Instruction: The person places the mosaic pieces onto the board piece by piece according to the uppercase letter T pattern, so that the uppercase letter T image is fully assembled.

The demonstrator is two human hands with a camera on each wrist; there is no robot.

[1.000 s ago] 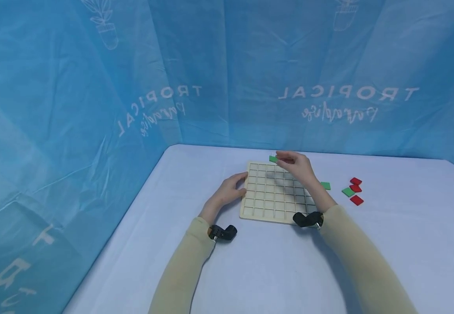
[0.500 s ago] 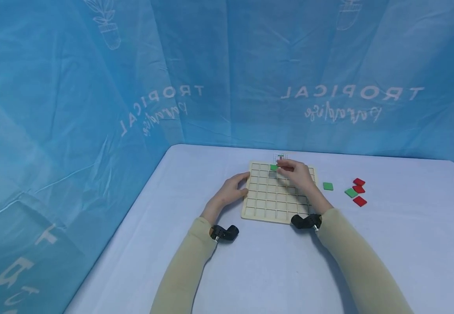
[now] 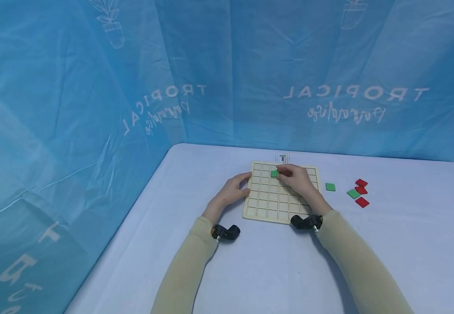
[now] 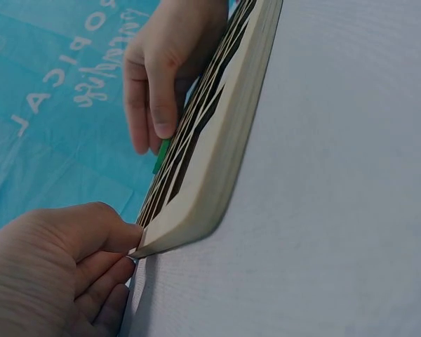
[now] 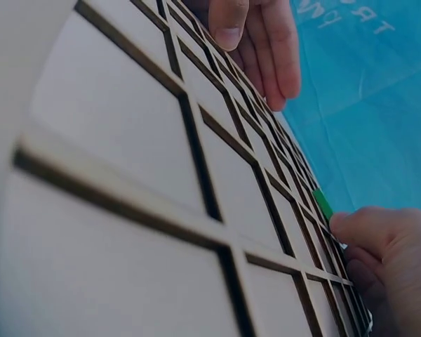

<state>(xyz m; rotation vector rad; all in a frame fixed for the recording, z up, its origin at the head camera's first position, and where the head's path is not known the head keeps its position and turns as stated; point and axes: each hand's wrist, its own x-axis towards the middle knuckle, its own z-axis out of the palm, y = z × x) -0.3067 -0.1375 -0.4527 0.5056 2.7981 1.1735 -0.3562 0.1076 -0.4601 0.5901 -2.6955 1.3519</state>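
A pale wooden grid board [image 3: 267, 204] lies on the white table. My left hand [image 3: 228, 192] holds its left edge; in the left wrist view, the thumb of that left hand [image 4: 70, 260] is at the rim with the other fingers beside it. My right hand [image 3: 298, 179] pinches a green square tile [image 3: 274, 173] between thumb and fingers, over the upper part of the grid. From the right wrist view, the green tile [image 5: 323, 203] is right at the cells, gripped by the right hand [image 5: 389, 253].
Right of the board lies one green tile [image 3: 330, 187]. Farther right are a red tile [image 3: 362, 202], another green tile [image 3: 353, 193] and two more red tiles. A small printed grid card [image 3: 283, 158] sits behind the board. A blue printed curtain [image 3: 250, 78] hangs behind the table.
My right hand has brought the green tile from beyond the board's back edge toward me, down over the upper cells. The printed card has come into view. My left hand stays at the edge.
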